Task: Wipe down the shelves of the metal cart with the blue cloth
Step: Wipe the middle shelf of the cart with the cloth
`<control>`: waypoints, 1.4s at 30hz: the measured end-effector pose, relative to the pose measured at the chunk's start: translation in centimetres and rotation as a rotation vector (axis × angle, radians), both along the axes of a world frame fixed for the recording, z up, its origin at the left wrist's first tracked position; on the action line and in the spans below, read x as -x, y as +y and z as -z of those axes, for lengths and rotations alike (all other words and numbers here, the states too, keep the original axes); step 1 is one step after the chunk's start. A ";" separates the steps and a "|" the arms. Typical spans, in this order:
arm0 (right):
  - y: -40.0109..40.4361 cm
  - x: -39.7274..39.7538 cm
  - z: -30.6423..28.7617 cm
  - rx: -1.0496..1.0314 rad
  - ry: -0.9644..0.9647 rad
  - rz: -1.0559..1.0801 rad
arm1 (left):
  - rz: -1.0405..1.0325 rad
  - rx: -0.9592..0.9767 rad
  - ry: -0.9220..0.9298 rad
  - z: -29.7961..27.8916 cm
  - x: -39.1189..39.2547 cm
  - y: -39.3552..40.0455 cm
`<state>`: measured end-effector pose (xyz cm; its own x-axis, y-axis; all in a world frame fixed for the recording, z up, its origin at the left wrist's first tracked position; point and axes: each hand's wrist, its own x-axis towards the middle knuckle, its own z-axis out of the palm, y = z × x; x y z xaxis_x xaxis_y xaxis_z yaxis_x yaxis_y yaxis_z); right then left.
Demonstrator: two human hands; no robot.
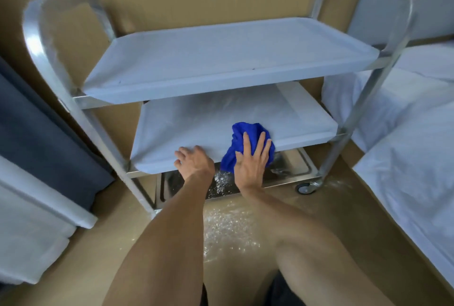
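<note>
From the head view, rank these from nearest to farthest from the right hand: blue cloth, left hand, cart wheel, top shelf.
1. blue cloth: directly under the right hand, at the middle shelf's front edge.
2. left hand: just to its left, on the same edge.
3. cart wheel: lower right, on the floor.
4. top shelf: above and behind.

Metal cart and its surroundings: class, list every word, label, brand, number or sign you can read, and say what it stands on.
None: no readable text anywhere in the head view.
Metal cart, its shelves and caster wheel: no label or brand shows.
Blue cloth under the right hand: no tag visible.
Left hand rests on the middle shelf's front edge: no marking there.
</note>
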<state>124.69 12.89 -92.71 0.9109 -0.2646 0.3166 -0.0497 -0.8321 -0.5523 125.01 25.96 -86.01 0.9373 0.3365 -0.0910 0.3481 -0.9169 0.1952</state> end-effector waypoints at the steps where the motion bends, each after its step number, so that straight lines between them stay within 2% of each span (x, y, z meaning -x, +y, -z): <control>1: -0.9 -0.7 -0.4 -0.174 -0.047 0.119 | 0.006 -0.008 -0.018 0.4 -0.6 -0.8; 3: -4.2 -3.2 -1.8 -0.469 -0.111 0.387 | 0.034 -0.026 -0.048 1.1 -1.8 -2.6; 6: -12.7 -7.0 -4.1 -0.710 -0.052 0.681 | 0.026 -0.056 -0.045 1.9 -3.3 -5.3; 8: -17.8 -8.1 -4.6 -0.780 -0.094 0.840 | -0.019 -0.088 -0.037 2.2 -3.8 -6.6; 11: -19.1 -7.9 -4.3 -0.813 -0.219 0.880 | -0.043 -0.128 -0.067 2.3 -4.3 -6.9; 14: -16.8 -7.6 -4.1 -0.698 -0.087 0.848 | -0.051 -0.127 -0.083 2.4 -4.6 -6.7; 16: -15.6 -7.3 -4.4 -0.541 0.045 0.786 | -0.039 -0.099 -0.088 2.2 -4.3 -6.6; 20: -13.6 -7.2 -4.0 -0.022 0.199 0.414 | 0.028 -0.032 -0.115 1.3 -3.1 -5.2; 21: -13.6 -7.5 -4.3 0.040 0.239 0.362 | 0.068 -0.007 -0.131 1.1 -2.8 -4.7; 25: -12.1 -7.9 -5.1 0.116 0.390 0.306 | 0.140 0.023 -0.233 2.1 -0.8 -0.1; 29: -4.9 -7.8 -5.1 0.243 0.356 0.130 | -0.188 0.014 -0.248 3.0 0.7 6.0; 31: -0.2 -8.0 -5.5 0.239 0.358 0.024 | -0.269 0.003 -0.254 2.9 0.6 8.9; 38: 17.8 -8.9 -5.6 0.293 0.268 -0.499 | -0.285 0.072 -0.287 3.2 -1.2 14.5; 40: 21.0 -9.2 -5.4 0.269 0.211 -0.648 | -0.261 0.053 -0.334 3.7 -1.1 15.1; 42: 22.0 -9.9 -5.2 0.212 0.197 -0.697 | -0.239 0.060 -0.351 3.9 -1.2 15.7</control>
<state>134.57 34.92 -87.47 0.8902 0.4420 0.1103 0.4457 -0.7945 -0.4124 126.21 41.64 -89.90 0.8114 0.5516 0.1934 0.4521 -0.8020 0.3905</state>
